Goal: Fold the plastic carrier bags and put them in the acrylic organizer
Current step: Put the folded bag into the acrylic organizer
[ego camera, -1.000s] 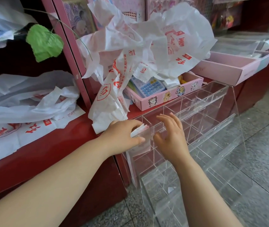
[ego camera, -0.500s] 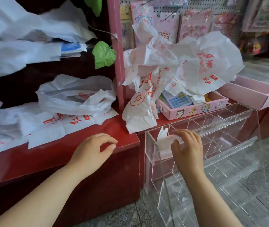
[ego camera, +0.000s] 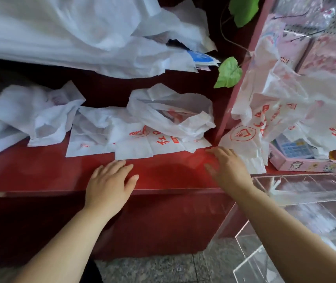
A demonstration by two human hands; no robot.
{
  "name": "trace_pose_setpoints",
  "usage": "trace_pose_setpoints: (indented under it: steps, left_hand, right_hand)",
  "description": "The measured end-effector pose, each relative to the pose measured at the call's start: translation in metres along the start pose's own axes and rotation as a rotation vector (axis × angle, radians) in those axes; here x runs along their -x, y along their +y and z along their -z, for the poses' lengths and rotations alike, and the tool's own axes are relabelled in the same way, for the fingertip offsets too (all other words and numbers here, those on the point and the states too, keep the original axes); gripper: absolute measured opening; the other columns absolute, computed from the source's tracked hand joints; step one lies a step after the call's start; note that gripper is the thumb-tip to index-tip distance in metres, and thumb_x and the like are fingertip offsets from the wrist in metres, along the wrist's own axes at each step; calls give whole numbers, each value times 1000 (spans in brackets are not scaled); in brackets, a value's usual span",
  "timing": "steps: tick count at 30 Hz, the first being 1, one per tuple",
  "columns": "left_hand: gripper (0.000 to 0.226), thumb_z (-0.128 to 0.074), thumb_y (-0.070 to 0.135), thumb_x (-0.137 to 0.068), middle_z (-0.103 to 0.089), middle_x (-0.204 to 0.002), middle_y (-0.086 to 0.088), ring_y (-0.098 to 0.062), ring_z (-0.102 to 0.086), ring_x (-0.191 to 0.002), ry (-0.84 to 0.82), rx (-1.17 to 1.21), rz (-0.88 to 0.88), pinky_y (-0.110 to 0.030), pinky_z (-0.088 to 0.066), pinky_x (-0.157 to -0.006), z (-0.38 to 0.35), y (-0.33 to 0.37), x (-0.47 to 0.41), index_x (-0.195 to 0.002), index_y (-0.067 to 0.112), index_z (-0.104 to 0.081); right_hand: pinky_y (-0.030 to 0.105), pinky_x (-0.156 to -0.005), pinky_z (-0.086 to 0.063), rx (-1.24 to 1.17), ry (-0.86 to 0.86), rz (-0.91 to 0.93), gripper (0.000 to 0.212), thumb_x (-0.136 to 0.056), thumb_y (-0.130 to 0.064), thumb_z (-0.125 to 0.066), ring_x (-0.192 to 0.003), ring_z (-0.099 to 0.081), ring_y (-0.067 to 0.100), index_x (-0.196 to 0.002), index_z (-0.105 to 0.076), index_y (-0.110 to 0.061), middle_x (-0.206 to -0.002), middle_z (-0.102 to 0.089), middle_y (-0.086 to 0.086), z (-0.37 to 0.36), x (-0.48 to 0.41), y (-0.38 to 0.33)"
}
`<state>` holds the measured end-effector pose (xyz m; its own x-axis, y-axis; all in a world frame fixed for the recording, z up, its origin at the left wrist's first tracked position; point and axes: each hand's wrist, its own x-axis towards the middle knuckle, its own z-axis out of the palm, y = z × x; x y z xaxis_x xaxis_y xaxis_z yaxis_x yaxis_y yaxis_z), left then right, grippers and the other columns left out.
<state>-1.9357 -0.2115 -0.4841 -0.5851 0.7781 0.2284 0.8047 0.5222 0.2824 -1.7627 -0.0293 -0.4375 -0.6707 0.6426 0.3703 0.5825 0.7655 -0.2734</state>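
Your left hand [ego camera: 110, 180] lies flat on the red surface [ego camera: 40, 170], fingers straight and holding nothing. Your right hand [ego camera: 229, 170] is blurred but looks spread and empty too, its fingertips just short of the nearest corner of the flat bag [ego camera: 163, 145]. The hands are apart, with bare surface between them. That flat bag, white with red print, lies at twelve o'clock from your left hand and eleven o'clock from your right, its near edge just beyond your left fingertips. A crumpled bag [ego camera: 169, 113] sits on its far part, and another loose bag [ego camera: 36, 115] lies well off at ten o'clock. At one o'clock from your right hand a bunch of bags [ego camera: 285, 111] hangs over a pink tray [ego camera: 306, 165]. The clear organizer [ego camera: 306, 199] stands at four o'clock, beside your right forearm. I judge the film to be very light, limp and slippery, so it will likely slide and balloon rather than hold a crease. Pin the flat bag with one palm, pinch a corner or the bottom hem rather than the loose handles, and press the air out as you fold.
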Motion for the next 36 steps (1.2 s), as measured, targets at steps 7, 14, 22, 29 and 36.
trace_pose_setpoints:
  steps: [7,14,22,29,36]
  left_hand:
    - [46,-37,41,-77,-71,-95,-3,-21,-68,-90,16,20,-66,-42,-52,-78,-1,-10,-4,-88,16,-74]
    - [48,-37,46,-79,-70,-94,-3,-22,-68,-89,141,70,-107,-35,-37,-86,-12,-16,-11,-88,16,-74]
    - [67,-37,62,-70,-56,-111,14,-4,-52,-105,233,723,35,-19,-35,-91,7,-4,-5,-114,17,-61]
    - [57,-57,21,-88,-35,-125,19,2,-37,-109,181,1077,142,-13,-31,-85,47,55,-1,-139,25,-32]
    - [22,-63,14,-84,-60,-81,19,-2,-58,-85,137,1119,-76,-10,-41,-82,86,100,8,-80,35,-57]
  right_hand:
    - [34,-111,-11,202,3,5,66,-91,-37,-50,-137,-16,23,-144,-18,-16,-148,-26,3,-43,-93,-72]
    - [31,-92,-32,-137,168,-167,32,-88,-9,-45,-110,-46,29,-117,-58,-11,-112,-60,13,-48,-116,-67]
    - [20,-57,-38,-904,192,-346,18,-86,-1,-52,-64,-48,15,-70,-57,-10,-65,-54,4,13,-12,-33]
    - [12,-43,-44,-1234,-6,-534,27,-79,13,-50,-44,-59,3,-64,-62,-5,-47,-62,-3,38,68,-14]
    - [33,-74,-47,-1113,-153,-472,25,-74,6,-60,-70,-61,15,-67,-71,-15,-69,-68,1,54,91,-7]
